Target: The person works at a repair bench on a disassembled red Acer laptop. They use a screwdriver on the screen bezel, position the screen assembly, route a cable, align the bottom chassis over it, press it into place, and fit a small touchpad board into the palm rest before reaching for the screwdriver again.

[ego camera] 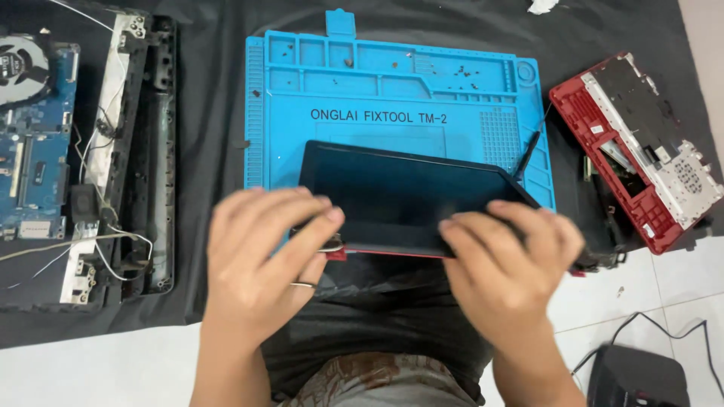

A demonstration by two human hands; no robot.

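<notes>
A dark laptop screen panel (403,197) is held at its near edge by both hands, over the near part of a blue silicone repair mat (392,90). The left hand (260,264) is closed on the panel's near-left corner, thumb on top, fingers curled beneath; a thin metal tool, possibly tweezers (332,245), is seen under the thumb, though motion blur prevents a firm call. The right hand (509,260) is clamped on the near-right edge, fingers laid over the top face. A red edge is visible under the panel's near side. A black spudger (526,154) is lying on the mat just right of the panel. A red laptop base (637,147) is placed to the right, an opened black chassis (136,151) and blue circuit board (34,143) to the left, all on a black cloth (211,90).
</notes>
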